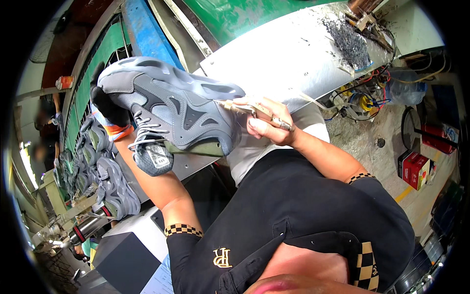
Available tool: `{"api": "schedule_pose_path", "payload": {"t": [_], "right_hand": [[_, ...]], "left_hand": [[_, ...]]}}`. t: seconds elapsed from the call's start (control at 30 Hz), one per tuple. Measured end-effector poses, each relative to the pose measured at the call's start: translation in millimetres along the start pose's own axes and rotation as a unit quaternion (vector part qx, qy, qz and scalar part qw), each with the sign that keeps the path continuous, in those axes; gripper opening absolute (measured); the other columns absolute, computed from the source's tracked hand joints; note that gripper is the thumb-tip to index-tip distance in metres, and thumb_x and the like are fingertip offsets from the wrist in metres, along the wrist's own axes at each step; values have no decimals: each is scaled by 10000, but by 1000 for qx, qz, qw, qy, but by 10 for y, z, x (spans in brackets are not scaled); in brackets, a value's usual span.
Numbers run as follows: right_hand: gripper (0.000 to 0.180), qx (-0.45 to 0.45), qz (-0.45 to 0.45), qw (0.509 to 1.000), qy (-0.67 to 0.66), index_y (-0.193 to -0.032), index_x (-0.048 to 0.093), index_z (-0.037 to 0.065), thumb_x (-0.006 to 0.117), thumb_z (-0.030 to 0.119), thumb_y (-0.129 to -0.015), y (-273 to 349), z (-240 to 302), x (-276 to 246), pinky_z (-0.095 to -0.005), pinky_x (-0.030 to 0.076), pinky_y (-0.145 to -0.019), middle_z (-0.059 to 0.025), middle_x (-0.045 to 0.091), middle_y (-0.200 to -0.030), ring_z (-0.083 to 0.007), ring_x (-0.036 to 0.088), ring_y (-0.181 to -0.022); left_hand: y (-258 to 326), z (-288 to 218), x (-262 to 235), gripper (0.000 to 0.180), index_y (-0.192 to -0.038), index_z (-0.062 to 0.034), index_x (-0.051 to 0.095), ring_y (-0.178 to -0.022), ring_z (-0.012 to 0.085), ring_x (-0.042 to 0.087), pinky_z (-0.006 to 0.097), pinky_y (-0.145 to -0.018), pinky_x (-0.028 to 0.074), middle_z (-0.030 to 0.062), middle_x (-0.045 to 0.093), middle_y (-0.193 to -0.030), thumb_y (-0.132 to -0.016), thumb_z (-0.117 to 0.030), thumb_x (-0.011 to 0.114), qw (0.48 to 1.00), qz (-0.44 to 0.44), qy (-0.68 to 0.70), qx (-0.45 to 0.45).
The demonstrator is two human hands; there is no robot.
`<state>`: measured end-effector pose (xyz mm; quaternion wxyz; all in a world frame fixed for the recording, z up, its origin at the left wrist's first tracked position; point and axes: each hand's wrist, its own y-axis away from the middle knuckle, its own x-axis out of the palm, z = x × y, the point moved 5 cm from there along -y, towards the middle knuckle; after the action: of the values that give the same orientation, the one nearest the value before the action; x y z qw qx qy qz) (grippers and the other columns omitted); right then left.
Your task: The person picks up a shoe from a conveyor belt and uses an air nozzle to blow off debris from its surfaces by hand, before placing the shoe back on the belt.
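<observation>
A grey sneaker [183,110] is held up on its side before me, sole edge upward and laced tongue hanging toward my body. My left hand [111,105], in a black glove with an orange and blue cuff, grips it at the toe end. My right hand [269,122] is bare and closed around a slim brass-coloured nozzle tool [257,111] with a small lever and a metal fitting at its rear. The tool's tip meets the shoe's side near the heel, just below the sole edge, or lies very close to it. The left palm is hidden behind the shoe.
A pale metal worktop [289,59] lies beyond the shoe, with a heap of black scraps [348,44] at its far right. More grey sneakers [115,188] stand at left beside a green belt. Cables [367,100] and a red box [416,169] are at right.
</observation>
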<state>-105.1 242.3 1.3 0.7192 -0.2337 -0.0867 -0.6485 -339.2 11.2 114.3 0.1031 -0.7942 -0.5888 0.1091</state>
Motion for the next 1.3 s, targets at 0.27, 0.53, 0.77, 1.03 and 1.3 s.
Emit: {"api": "schedule_pose_path", "payload": {"t": [0.27, 0.53, 0.77, 1.03, 1.3], "right_hand": [[440, 41, -48, 997, -39, -1307, 439, -51, 482, 74, -887, 62, -77, -84, -243, 395, -544, -70, 562, -789, -92, 466, -581], [429, 26, -74, 995, -54, -1302, 456, -38, 499, 69, -890, -206, -232, 86, -225, 382, -527, -13, 511, -711, -70, 449, -562], [374, 8, -91, 995, 48, -1244, 522, 26, 513, 84, -875, -447, -451, 236, -223, 386, -535, 14, 501, -681, -49, 458, -568], [348, 18, -81, 990, 114, -1151, 542, 30, 585, 124, -819, -443, -439, 264, -268, 393, -568, -5, 491, -636, -81, 446, -573], [350, 66, -81, 991, 85, -1136, 548, 14, 590, 136, -810, -498, -400, 286, -270, 403, -570, -6, 510, -644, -91, 464, -571]], "left_hand": [[466, 469, -462, 720, -1297, -22, 460, -1099, 313, 569, 458, -972, 449, 183, 560, -1231, -861, -594, 512, 988, -109, 37, -100], [1759, 1051, -1437, 631, -1324, -55, 480, -1149, 273, 537, 418, -999, 421, 120, 548, -1279, -896, -515, 540, 946, -225, 58, -228], [2591, 482, -573, 632, -1378, -56, 416, -1223, 281, 503, 431, -1010, 445, 118, 483, -1370, -946, -515, 459, 908, -232, 54, -344], [2977, 231, 139, 700, -1438, -90, 291, -1146, 318, 572, 438, -791, 584, 140, 439, -1397, -938, -556, 437, 879, -184, 85, -432], [3027, 287, 351, 664, -1423, -39, 291, -1115, 315, 593, 437, -743, 610, 175, 495, -1335, -962, -497, 427, 862, -188, 154, -444]]}}
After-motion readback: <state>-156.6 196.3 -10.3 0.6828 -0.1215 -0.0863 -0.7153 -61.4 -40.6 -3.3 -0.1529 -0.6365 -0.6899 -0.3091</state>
